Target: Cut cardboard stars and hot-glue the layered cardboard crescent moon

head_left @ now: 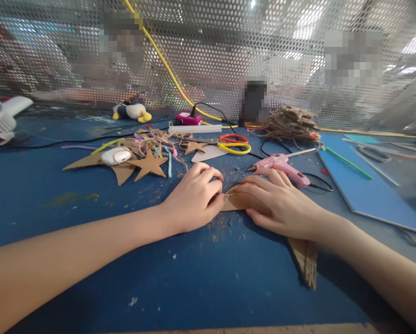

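Observation:
A brown cardboard piece (236, 202) with layered, corrugated edges lies on the blue table. My left hand (201, 198) is closed at its left end, fingertips curled together there. My right hand (279, 202) rests over its middle, fingers across the top and thumb along the near edge, holding it down. Its pointed, thick-edged part (302, 260) sticks out below my right wrist. Thin strands show along the upper edge between the hands. Just behind my right hand lies a pink glue gun (281, 168) with a glue stick in it. My palms hide much of the cardboard.
Cardboard stars (150, 164), a white case (116, 156) and tangled twine (159, 139) lie back left. Scissors (234, 144) with red and yellow handles are behind the hands. A blue board (371, 185) sits right, a cardboard pile (293, 123) behind. Perforated metal mesh (208, 55) closes off the back.

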Demonstrator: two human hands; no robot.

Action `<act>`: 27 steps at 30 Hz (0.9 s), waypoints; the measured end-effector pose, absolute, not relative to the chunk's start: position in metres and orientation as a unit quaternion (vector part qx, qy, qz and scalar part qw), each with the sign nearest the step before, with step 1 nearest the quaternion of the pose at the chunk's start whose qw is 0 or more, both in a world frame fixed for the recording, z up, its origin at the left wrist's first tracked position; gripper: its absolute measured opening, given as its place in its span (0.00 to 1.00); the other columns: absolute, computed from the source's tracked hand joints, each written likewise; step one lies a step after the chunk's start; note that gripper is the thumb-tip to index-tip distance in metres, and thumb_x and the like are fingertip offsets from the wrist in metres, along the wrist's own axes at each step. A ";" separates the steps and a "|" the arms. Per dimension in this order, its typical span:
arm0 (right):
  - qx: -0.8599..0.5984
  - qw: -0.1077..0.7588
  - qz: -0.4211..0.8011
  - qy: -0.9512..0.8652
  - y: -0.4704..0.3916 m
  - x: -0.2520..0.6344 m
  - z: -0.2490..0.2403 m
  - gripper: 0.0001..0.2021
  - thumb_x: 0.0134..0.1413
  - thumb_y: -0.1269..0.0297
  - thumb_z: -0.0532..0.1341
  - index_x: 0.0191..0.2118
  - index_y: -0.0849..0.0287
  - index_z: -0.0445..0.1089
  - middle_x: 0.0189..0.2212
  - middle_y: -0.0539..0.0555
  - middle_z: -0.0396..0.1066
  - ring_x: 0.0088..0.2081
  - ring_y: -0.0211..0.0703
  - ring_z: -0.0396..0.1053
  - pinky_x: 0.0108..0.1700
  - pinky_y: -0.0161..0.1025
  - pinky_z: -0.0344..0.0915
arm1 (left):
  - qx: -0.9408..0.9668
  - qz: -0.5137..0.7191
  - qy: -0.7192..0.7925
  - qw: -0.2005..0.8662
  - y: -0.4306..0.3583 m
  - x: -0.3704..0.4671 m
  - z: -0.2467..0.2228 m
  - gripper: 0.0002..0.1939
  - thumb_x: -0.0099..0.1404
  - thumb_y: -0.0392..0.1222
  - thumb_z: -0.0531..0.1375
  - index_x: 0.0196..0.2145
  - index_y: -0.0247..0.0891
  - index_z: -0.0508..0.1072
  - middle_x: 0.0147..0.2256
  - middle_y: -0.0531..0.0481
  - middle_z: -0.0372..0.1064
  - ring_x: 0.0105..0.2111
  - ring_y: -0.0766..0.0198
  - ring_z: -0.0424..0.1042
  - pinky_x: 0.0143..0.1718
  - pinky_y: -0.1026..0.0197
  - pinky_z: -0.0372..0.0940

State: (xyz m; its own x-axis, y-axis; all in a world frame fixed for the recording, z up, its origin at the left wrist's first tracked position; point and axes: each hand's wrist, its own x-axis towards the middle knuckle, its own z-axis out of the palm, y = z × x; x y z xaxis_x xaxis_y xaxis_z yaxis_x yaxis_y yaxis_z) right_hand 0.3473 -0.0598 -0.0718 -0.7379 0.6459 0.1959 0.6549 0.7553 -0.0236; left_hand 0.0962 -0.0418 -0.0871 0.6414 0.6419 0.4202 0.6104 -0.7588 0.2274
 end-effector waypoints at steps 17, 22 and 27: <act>-0.432 0.344 -0.116 -0.825 -0.052 0.357 -0.073 0.02 0.66 0.64 0.59 0.40 0.52 0.68 0.38 0.57 0.76 0.46 0.56 0.70 0.48 0.55 0.67 | 0.906 0.240 0.343 0.065 -0.043 0.095 -0.085 0.11 0.69 0.41 0.55 0.29 0.38 0.71 0.44 0.42 0.71 0.51 0.49 0.62 0.55 0.43 0.62; -0.453 0.359 -0.084 -0.812 -0.052 0.357 -0.071 0.06 0.69 0.64 0.54 0.38 0.51 0.64 0.38 0.57 0.75 0.45 0.55 0.71 0.47 0.55 0.67 | 0.908 0.234 0.339 0.070 -0.044 0.096 -0.084 0.12 0.66 0.47 0.59 0.28 0.39 0.68 0.45 0.41 0.70 0.52 0.47 0.62 0.55 0.42 0.62; -0.444 0.354 -0.101 -0.817 -0.049 0.359 -0.071 0.09 0.70 0.65 0.52 0.37 0.51 0.66 0.36 0.57 0.75 0.44 0.53 0.71 0.45 0.53 0.68 | 0.909 0.232 0.340 0.068 -0.044 0.095 -0.084 0.12 0.65 0.47 0.60 0.28 0.38 0.68 0.45 0.41 0.70 0.52 0.46 0.62 0.55 0.42 0.62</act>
